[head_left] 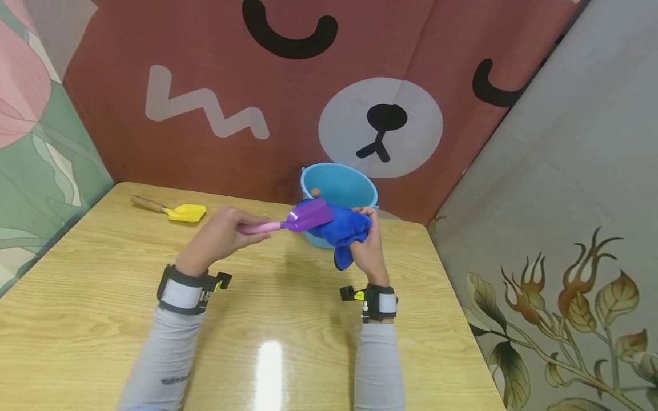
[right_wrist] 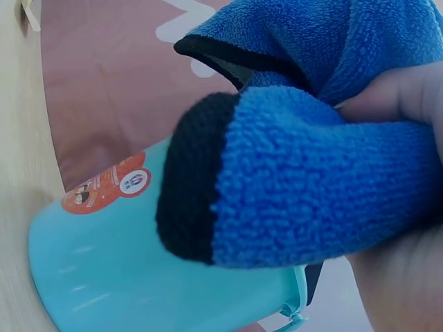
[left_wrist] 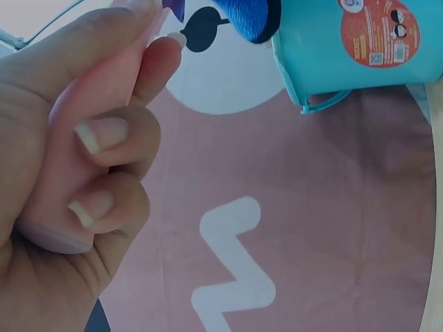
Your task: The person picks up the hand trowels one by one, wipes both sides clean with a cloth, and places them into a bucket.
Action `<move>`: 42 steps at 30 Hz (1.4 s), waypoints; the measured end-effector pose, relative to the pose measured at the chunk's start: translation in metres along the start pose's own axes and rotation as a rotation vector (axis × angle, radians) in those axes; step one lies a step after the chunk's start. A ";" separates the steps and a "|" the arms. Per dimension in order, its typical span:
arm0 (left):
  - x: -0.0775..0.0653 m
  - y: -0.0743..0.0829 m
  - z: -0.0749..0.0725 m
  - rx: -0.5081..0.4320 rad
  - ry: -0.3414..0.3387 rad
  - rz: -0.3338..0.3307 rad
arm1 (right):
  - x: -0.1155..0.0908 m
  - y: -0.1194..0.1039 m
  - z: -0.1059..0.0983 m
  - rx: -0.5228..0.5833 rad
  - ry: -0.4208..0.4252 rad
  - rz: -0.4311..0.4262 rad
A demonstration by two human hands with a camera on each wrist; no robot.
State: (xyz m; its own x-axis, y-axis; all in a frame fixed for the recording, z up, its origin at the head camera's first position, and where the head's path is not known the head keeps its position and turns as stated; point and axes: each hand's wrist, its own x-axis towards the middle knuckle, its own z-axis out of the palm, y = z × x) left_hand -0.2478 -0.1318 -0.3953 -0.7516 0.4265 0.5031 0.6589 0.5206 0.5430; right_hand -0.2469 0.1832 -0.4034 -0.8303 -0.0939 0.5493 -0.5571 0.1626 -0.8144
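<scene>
My left hand (head_left: pixel 222 235) grips the pink handle (left_wrist: pixel 90 131) of a toy shovel with a purple blade (head_left: pixel 310 216). In my right hand (head_left: pixel 371 245) is a bunched blue cloth (head_left: pixel 341 225) with black edging, held between thumb and fingers. The blade overlaps the cloth in the head view; whether they touch, I cannot tell. Behind the cloth stands a light blue bucket (head_left: pixel 329 171), upright on the table, with a red-orange sticker (right_wrist: pixel 104 187) on its side. Something small and brown (head_left: pixel 316 192) shows inside the bucket near its left wall.
A yellow toy shovel (head_left: pixel 186 213) with a wooden handle lies at the table's back left. The wooden table (head_left: pixel 288 319) ends at a wall hanging (head_left: pixel 205 165) with a bear face. A flower-patterned cloth (head_left: pixel 514 228) hangs along the right side.
</scene>
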 end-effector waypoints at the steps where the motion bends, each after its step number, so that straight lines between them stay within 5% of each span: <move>1: -0.001 -0.001 -0.001 0.005 -0.001 -0.009 | 0.000 0.000 0.000 0.001 0.000 -0.001; 6: -0.004 -0.006 -0.006 -0.008 -0.001 -0.025 | 0.000 -0.003 0.000 -0.002 0.002 -0.009; 17: -0.004 -0.005 -0.009 -0.088 0.069 0.054 | 0.000 -0.003 0.005 0.016 -0.004 -0.010; 26: -0.002 -0.002 -0.001 -0.058 0.120 0.085 | 0.000 -0.002 0.020 0.034 -0.126 0.039; 36: 0.005 0.002 0.011 -0.201 0.099 0.133 | 0.001 0.005 0.036 -0.004 -0.265 0.018; 42: 0.005 0.000 0.013 -0.151 0.101 0.141 | 0.001 -0.003 0.038 -0.010 -0.282 0.053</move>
State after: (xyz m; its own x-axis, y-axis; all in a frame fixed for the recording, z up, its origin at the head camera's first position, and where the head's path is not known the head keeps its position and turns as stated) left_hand -0.2524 -0.1201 -0.4017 -0.6499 0.4068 0.6420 0.7600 0.3411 0.5532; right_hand -0.2466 0.1455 -0.4080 -0.8298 -0.3541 0.4313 -0.5139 0.1837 -0.8380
